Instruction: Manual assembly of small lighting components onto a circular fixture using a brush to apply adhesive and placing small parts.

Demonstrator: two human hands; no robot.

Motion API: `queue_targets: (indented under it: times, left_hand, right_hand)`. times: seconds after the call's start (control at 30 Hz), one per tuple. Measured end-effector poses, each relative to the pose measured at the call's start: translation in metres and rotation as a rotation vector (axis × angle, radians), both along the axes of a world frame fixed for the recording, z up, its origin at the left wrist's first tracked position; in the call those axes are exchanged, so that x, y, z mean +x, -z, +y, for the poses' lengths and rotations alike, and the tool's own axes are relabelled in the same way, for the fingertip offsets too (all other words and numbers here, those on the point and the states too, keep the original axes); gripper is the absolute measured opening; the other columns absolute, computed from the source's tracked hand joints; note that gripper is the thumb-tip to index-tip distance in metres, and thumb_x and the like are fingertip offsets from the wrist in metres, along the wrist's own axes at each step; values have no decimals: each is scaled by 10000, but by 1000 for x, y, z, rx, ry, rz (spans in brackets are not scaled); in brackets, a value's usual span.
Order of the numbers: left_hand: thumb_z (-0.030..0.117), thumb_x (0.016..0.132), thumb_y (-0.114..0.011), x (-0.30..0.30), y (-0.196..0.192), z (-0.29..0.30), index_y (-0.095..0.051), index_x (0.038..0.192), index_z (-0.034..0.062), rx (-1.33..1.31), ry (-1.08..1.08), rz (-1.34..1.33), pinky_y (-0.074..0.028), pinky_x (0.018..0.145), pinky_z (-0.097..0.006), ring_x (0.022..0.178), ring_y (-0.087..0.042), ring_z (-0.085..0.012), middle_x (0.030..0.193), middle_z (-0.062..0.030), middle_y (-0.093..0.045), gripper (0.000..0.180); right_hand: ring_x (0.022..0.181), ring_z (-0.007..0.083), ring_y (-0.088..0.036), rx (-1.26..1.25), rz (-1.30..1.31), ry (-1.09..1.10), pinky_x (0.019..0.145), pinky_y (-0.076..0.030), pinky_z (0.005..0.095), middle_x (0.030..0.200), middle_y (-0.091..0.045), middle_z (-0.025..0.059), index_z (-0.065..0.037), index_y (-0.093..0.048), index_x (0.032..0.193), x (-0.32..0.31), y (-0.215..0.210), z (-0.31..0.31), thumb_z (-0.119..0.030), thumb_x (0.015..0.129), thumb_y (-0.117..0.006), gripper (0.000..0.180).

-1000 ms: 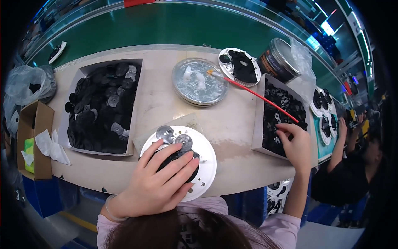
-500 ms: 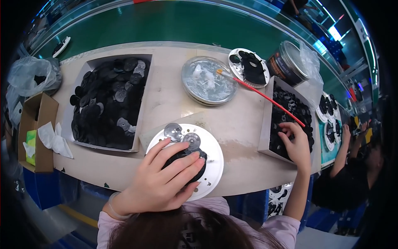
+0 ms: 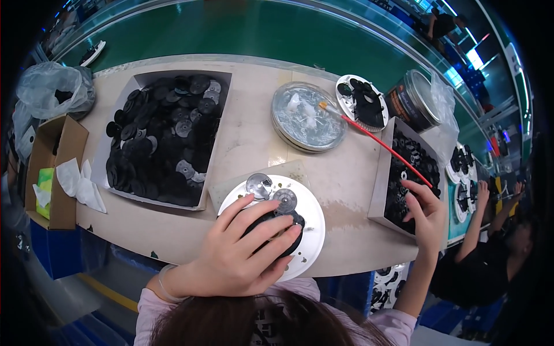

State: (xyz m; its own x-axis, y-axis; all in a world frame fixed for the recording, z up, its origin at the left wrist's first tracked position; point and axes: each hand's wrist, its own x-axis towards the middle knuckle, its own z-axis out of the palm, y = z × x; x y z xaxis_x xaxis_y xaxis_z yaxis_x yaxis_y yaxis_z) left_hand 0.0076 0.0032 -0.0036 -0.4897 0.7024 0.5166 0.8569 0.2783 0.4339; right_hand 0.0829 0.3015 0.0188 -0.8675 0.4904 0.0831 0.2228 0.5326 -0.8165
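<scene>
Left hand [image 3: 242, 254] clamps down over a black round part [image 3: 277, 233], pinning it steady on the white disc [image 3: 306, 230] at the surface's near edge. Right hand [image 3: 424, 210], fingers loosely apart, dips into the right-side box [image 3: 378, 193] of black parts.

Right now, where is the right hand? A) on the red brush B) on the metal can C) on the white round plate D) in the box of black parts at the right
D: the right hand reaches into the right box of black parts, while the left hand covers a black part on the white round plate.
</scene>
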Motion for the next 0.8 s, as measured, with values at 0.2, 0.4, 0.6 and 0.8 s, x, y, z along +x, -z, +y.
queue_targets:
  times: [0.2,0.4,0.6,0.8]
  left_hand:
    - [201,656,-667,2,6,1,-619,968,65,52,-73,37,-386,894,-446,1052,-487,-296,1058,-91,-537,344]
    - [226,651,-677,2,6,1,-633,966,105,62,-113,24,-381,893,-449,1067,-472,-287,1078,-79,-529,340]
    - [261,658,-672,5,9,-1,-638,973,134,58,-147,15,-364,889,-437,1072,-467,-280,1097,-73,-529,341]
    - [257,634,-684,4,9,-1,-644,969,154,49,-145,31,-381,863,-431,1059,-453,-293,1094,-73,-515,353]
  right_hand:
    - [639,64,-566,-323,-9,-230,445,-416,146,768,-623,60,48,-586,962,-30,-19,-68,-16,827,-528,160]
    - [609,78,-624,-508,-480,-533,397,-341,129,694,-653,77,24,-586,790,-84,-26,-74,-34,749,-640,90]
    - [629,116,-627,-594,-748,-789,599,-489,199,692,-646,103,69,-623,792,-112,-22,-75,-12,747,-639,94]
    - [524,64,-503,-486,-826,-836,501,-391,186,578,-553,6,-5,-570,655,-121,-17,-89,-93,708,-713,176]
